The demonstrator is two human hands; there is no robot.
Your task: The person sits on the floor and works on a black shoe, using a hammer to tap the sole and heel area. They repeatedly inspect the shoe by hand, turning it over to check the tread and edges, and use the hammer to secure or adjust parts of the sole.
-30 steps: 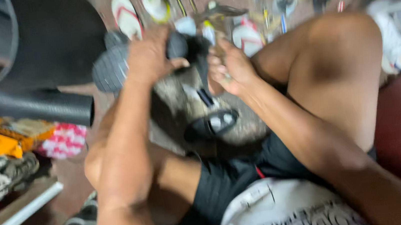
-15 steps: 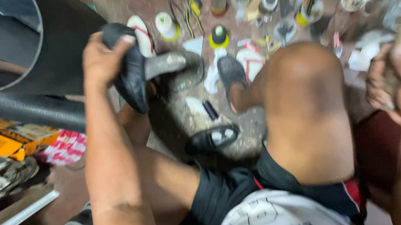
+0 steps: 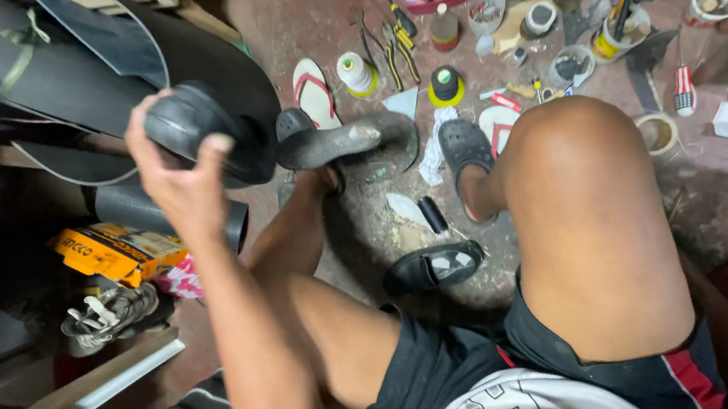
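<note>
The left hand (image 3: 181, 161) was raised at the upper left of the frame, its fingers curled tightly around a black shoe (image 3: 210, 140), the thumb across its edge. I think a firm grip near the middle would keep the shoe steady and stop it twisting. The right hand was not visible.
</note>
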